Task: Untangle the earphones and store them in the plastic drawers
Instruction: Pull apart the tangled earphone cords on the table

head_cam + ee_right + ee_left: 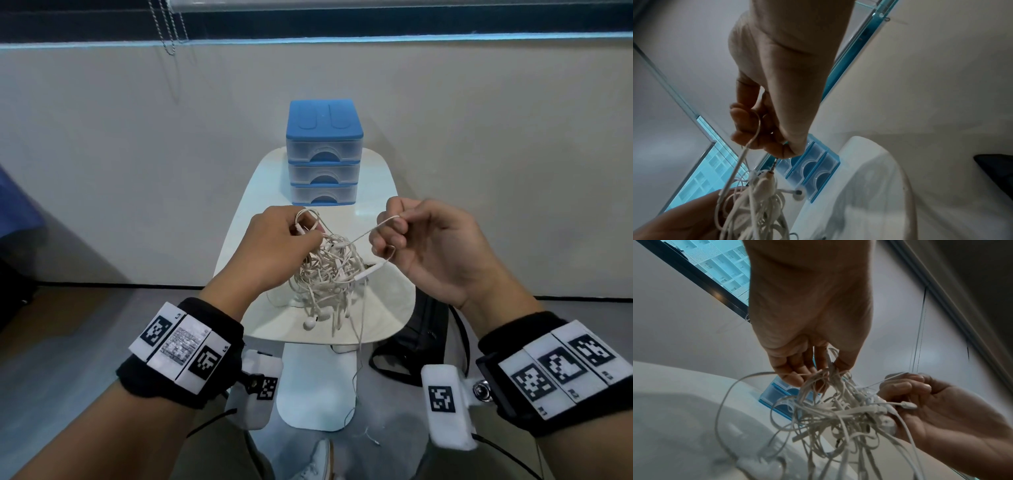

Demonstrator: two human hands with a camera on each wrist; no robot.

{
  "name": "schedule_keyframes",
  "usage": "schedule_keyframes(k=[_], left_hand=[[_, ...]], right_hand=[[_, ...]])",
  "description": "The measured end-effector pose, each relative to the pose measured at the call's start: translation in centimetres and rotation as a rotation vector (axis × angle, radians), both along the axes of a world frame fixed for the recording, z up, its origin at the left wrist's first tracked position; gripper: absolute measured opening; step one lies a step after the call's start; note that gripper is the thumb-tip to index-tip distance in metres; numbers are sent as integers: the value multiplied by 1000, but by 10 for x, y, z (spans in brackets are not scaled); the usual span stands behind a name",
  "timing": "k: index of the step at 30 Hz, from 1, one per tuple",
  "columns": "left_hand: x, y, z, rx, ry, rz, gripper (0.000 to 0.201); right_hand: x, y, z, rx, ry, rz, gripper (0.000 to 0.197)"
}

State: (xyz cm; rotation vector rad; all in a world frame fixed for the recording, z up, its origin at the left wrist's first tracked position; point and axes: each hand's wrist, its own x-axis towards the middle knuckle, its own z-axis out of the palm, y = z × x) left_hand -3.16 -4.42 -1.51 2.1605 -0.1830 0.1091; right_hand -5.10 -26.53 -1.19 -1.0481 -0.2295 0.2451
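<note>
White desk [260, 192] against a plain wall, blue plastic drawers [323, 154] at its far end, all closed. Left hand [274, 240] pinches the tangled earphones [329, 274] above the desk; right hand [431, 246] pinches one strand just beside.

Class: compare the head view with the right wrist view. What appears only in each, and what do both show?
Head view only: wrist bands, a black bag, a cord trailing off the table edge.
Right wrist view only: the right hand from beneath, a cord looped over its fingers.
Both: tangled earphones, closed plastic drawers, left hand.
</note>
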Motion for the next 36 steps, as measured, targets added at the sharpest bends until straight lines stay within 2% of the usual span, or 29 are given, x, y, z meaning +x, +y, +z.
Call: schedule_keyframes(k=[2, 4, 6, 8, 10, 11, 12, 15, 20, 22, 23, 25, 27, 31, 34, 36], left_hand=[[-1, -2, 1, -9, -7, -29, 10], [-3, -5, 2, 6, -9, -88, 5], [-3, -7, 2, 38, 8, -140, 4], [-1, -9, 0, 71, 14, -149, 9], [2, -9, -1, 86, 17, -109, 13], [5, -8, -2, 86, 22, -84, 12], [7, -7, -3, 85, 28, -63, 12], [9, -3, -4, 30, 76, -62, 17], [7, 3, -5, -37, 106, -128, 9], [3, 4, -2, -102, 180, -207, 7], [0, 3, -1, -122, 228, -264, 13], [-4, -1, -1, -122, 280, -331, 19], [-4, -5, -2, -116, 260, -299, 13], [0, -11, -2, -88, 197, -173, 4], [2, -12, -1, -96, 185, -107, 12], [2, -13, 1, -90, 178, -90, 14]], right_hand=[[0, 2, 4, 8, 6, 7, 17], [-1, 6, 9, -92, 28, 6, 17], [1, 7, 13, -346, 31, -7, 23], [4, 6, 13, -686, -45, 35, 37], [5, 8, 13, -924, -156, 108, 31], [5, 9, 13, -954, -195, 119, 25], [5, 9, 12, -924, -219, 113, 24], [7, 7, 9, -678, -206, 72, 23], [8, -1, 1, -419, -47, -17, 19], [10, -2, -1, -278, 49, -99, 23], [11, -3, -3, -212, 94, -135, 22], [13, -3, -4, -183, 143, -184, 20], [14, -4, -3, -345, 112, -209, 19], [11, -5, 3, -825, -99, -175, 37], [8, -1, 10, -1006, -163, -125, 50], [8, 6, 13, -1139, -232, -87, 50]])
